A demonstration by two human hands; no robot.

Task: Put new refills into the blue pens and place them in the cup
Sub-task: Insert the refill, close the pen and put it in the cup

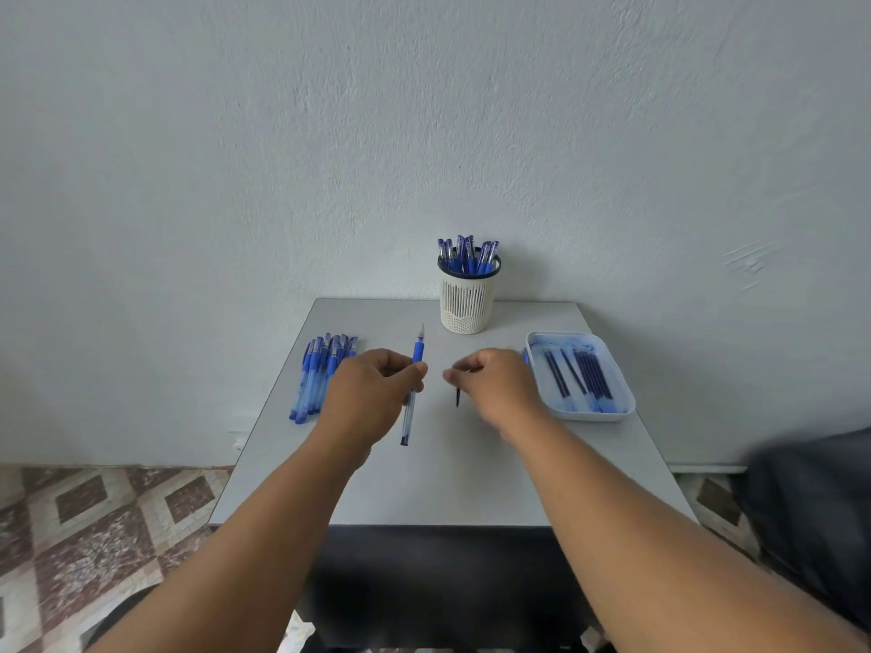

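Observation:
My left hand [374, 393] grips a blue pen [414, 384] by its middle, tip pointing away toward the wall, its clear barrel hanging toward me. My right hand [495, 381] is curled, and a thin dark piece [457, 398] pokes down from its fingers; I cannot tell whether it is a cap or a refill. A cream slotted cup [467, 299] at the table's back holds several blue pens. Several more blue pens [318, 377] lie in a row on the left. A white tray [612, 414] on the right holds several refills [582, 377].
The small grey table [447, 478] stands against a pale wall. Patterned floor tiles show at both sides. A dark blurred shape [810, 511] sits at the right edge, beside the table.

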